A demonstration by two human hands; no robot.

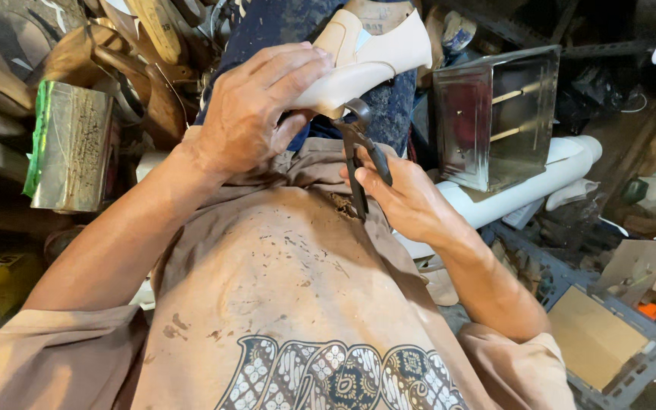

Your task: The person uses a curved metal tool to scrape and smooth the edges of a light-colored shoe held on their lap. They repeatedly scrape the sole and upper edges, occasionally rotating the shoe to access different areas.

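Pale beige leather shoe upper on a last (366,57), heel part raised, held against the dark blue trouser knee (389,106).

Head view, item by item:

- Left hand (256,106): fingers (298,64) curled narrow over the near end of the shoe, clamping it from above; thumb side hidden beneath.
- Right hand (411,197): fingers closed around the two dark handles of the black metal lasting pincers (362,152); grip firm, no gap showing.
- Pincers: long axis runs from the right fingers up and slightly leftward; the curved head meets the underside edge of the shoe just beyond the left fingertips. Whether the jaws bite the leather cannot be told.
- Shoe: long axis runs from the left fingers away to the upper right; it lies directly under the left fingers and above the right ones. Left hand is the nearer.
- Beyond the right fingers: shiny box-shaped metal tin lying open-sided (495,114), resting on a white plastic pipe (540,178).
- Outward of the left fingers: tarnished brass-coloured can with green edging (70,144), and brown wooden shoe lasts (153,30).
- Below both hands: stained tan T-shirt (282,288).
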